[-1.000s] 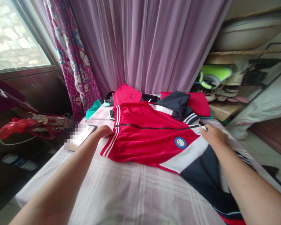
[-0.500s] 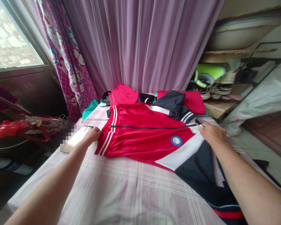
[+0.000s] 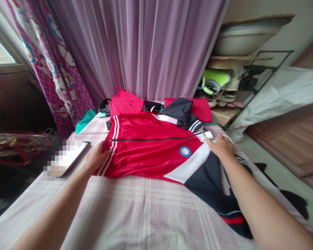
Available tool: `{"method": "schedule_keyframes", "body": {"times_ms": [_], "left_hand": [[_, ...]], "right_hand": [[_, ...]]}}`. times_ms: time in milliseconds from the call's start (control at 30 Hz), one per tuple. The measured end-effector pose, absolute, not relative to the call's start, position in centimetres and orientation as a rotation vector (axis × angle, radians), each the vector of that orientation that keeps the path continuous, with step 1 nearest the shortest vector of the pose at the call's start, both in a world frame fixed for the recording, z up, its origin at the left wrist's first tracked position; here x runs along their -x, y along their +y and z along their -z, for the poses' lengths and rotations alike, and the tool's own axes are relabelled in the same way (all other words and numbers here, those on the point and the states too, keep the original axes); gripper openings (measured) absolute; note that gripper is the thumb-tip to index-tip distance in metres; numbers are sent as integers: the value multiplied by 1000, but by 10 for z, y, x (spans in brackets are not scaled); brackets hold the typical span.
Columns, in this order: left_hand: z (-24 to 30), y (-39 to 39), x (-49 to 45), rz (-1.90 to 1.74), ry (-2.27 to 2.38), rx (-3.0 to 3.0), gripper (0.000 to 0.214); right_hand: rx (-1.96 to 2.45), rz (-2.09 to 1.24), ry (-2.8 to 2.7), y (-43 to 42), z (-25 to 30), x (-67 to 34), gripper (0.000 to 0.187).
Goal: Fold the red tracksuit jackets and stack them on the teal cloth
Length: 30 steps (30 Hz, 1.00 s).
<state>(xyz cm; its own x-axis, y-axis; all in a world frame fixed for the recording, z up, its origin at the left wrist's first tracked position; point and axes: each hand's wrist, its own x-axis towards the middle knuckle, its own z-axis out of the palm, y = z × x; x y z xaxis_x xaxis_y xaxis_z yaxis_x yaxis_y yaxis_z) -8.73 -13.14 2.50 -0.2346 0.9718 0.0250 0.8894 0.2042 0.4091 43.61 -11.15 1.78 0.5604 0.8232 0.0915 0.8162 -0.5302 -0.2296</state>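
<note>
A red, white and dark navy zip-up jacket lies spread sideways, its front zipper running left to right and a round blue badge on its chest. At the striped hem, my left hand is closed on the red fabric, fingertips partly hidden. My right hand grips the collar end near the top of the zipper, its thumb on the white part. One navy sleeve stretches toward me under my right forearm; the other is folded at the far side.
A phone lies left of the hem on the checked bedsheet. Behind the jacket are a crumpled red garment and a folded red one. A teal cloth sits at the left edge. A shoe rack stands right, beside purple curtains.
The view has turned a little to the right, so things appear shifted left. My left hand sits further over the hem; my right hand stays by the collar, its fingers slightly more spread.
</note>
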Motion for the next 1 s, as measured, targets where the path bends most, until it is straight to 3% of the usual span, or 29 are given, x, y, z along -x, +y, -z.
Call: {"method": "schedule_keyframes", "body": {"times_ms": [133, 267, 400, 600, 867, 1000], "left_hand": [[-24, -128, 89, -417, 2338, -1778, 52], [-22, -131, 85, -376, 2325, -1844, 56], [-23, -138, 81, -262, 2282, -1936, 59], [-33, -145, 72, -47, 2286, -2108, 51], [-53, -121, 72, -59, 2244, -2269, 44], [-72, -75, 82, -199, 2240, -2292, 48]], "right_hand": [[2622, -74, -1356, -126, -24, -438, 78], [2588, -140, -1445, -132, -25, -441, 57], [2537, -104, -1463, -136, -26, -446, 52], [2812, -160, -1559, -135, -40, -445, 32], [2636, 108, -1758, -102, -74, -413, 35], [2470, 84, -1784, -65, -87, -390, 52]]}}
